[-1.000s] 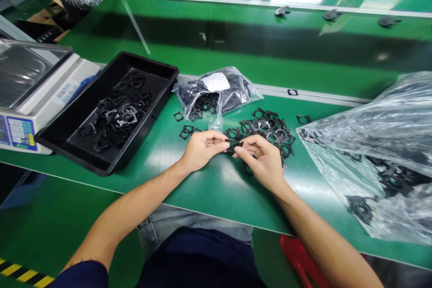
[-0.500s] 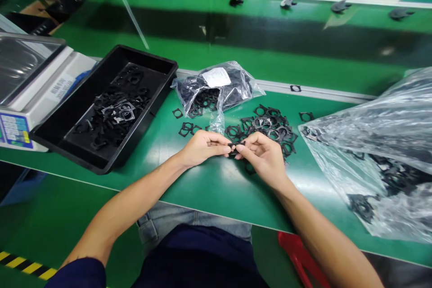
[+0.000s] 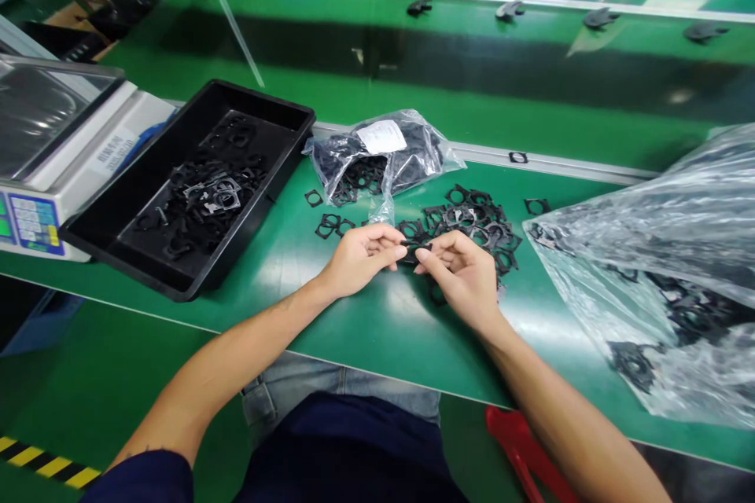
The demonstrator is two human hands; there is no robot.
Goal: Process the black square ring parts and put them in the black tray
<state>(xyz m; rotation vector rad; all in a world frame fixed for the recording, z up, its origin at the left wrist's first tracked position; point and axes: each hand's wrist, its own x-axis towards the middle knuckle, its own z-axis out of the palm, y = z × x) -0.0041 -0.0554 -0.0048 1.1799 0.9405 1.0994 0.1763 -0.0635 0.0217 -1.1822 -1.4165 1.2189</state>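
Between my two hands is a small black plastic part (image 3: 414,251), partly covered by the fingers. My left hand (image 3: 364,255) pinches its left side between thumb and fingers. From the right, my right hand (image 3: 463,271) grips the other side, thumb on top. Just behind the hands lies a loose pile of flat black frames with round holes (image 3: 480,220). A clear plastic bag (image 3: 413,149) with a white label, full of black parts, rests behind them. A few single black frames (image 3: 327,225) lie left of the pile.
A black tray (image 3: 286,161) with many black parts stands on the left, against a weighing scale (image 3: 112,157). On the right a large clear bag (image 3: 590,291) spills over the green table (image 3: 366,338). Black hook-shaped parts (image 3: 600,17) line the shelf edge. A red stool (image 3: 522,448) shows below.
The view has shifted slightly. Both hands still hold the black part, which now looks turned a little, with its flat side showing more; the left fingers have shifted slightly.
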